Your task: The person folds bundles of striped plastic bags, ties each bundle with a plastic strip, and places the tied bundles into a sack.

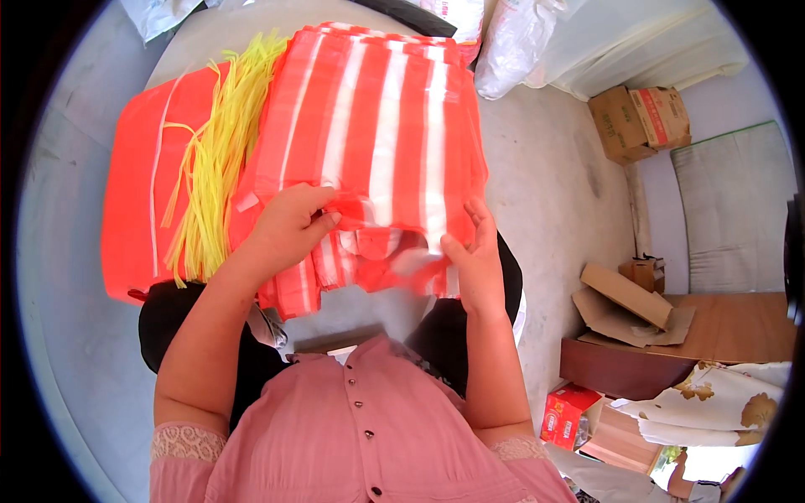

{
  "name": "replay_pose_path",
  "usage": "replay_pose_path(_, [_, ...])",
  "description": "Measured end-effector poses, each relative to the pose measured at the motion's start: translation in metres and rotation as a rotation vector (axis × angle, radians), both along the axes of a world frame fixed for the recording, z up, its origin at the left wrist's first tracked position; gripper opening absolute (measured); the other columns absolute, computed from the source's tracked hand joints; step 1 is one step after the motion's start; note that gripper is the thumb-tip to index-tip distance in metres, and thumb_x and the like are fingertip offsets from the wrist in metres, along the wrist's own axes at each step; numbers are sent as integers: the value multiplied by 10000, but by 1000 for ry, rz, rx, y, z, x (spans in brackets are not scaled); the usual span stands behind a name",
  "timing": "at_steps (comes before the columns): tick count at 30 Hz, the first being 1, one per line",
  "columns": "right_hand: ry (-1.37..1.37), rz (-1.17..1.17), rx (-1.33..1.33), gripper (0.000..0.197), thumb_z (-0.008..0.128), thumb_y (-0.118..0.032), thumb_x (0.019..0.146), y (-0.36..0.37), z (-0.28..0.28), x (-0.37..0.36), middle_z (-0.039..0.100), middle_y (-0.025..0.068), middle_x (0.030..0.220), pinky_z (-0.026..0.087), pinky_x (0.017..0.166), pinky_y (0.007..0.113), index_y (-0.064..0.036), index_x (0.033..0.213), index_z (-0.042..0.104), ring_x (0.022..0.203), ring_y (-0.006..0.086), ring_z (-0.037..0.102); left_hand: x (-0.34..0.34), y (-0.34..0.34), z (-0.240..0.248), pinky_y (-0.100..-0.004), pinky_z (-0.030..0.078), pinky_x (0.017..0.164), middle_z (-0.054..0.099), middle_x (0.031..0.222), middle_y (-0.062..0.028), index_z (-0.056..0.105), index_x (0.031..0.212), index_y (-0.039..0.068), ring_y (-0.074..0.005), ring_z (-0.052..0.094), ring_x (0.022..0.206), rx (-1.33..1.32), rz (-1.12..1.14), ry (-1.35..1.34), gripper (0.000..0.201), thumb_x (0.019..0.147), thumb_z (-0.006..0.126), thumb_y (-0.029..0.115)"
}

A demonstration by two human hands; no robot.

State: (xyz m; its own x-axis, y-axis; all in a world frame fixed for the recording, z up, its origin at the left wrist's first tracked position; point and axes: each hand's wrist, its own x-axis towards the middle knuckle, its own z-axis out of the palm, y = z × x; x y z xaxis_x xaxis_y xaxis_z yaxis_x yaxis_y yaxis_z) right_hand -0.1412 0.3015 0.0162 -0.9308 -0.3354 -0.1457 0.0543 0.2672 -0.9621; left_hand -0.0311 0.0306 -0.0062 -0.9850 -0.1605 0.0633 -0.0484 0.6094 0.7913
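In front of me lies a thick pile of red-and-white striped plastic bags (381, 109), its near edge loose and crumpled. My left hand (293, 225) is closed, pinching the near edge of the top bag between thumb and fingers. At the right end of that same edge, my right hand (476, 264) grips the plastic, thumb on the near side. Below and between both hands, folded bag ends hang down, partly blurred. A bundle of yellow plastic strips (222, 151) lies left of the pile, across a flat red stack (134, 184).
A pale round surface (197, 54) shows behind the stacks. White plastic sacks (518, 46) stand at the far right of the pile. Cardboard boxes (625, 126) sit by the wall. An opened carton (625, 306) lies on a brown table (738, 323); a red box (570, 415) is lower right.
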Motion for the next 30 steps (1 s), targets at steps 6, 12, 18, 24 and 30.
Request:
replay_pose_path(6, [-161, 103, -14, 718, 600, 64, 892, 23, 19, 30, 371, 168, 1575, 486, 997, 326, 8, 1552, 321, 1322, 202, 511, 2, 1, 2, -455, 477, 830, 642, 931, -128, 627, 987, 30, -352, 594, 914, -208, -142, 166, 187, 821, 714, 34])
replay_pose_path(12, [-128, 248, 16, 527, 634, 30, 895, 18, 22, 12, 596, 91, 1334, 484, 959, 301, -14, 1407, 520, 1191, 148, 579, 6, 8, -1, -441, 463, 873, 661, 962, -62, 631, 925, 72, -305, 597, 950, -393, -180, 239, 221, 730, 717, 14])
replay_pose_path(18, [-24, 451, 26, 309, 622, -68, 951, -35, 17, -22, 644, 64, 1208, 452, 1050, 329, -21, 1256, 635, 1196, 176, 571, 8, 9, -3, -414, 456, 902, 666, 1001, -15, 641, 913, 111, -252, 594, 984, -508, -202, 300, 228, 709, 696, 25])
replay_pose_path(24, [-181, 580, 66, 328, 463, -45, 986, -52, 9, -35, 660, 62, 1200, 432, 1060, 306, 14, 1265, 624, 1195, 172, 570, 6, 10, -5, -405, 459, 912, 673, 1130, -15, 648, 901, 101, -244, 596, 998, -544, -220, 333, 155, 752, 681, 73])
replay_pose_path(30, [-191, 673, -46, 524, 382, 113, 882, -44, -2, -40, 613, 63, 1303, 458, 830, 207, -24, 1354, 563, 1222, 107, 567, 7, 11, -1, -414, 461, 935, 669, 1273, -33, 646, 868, 84, -250, 601, 1023, -548, -226, 329, 90, 792, 682, 118])
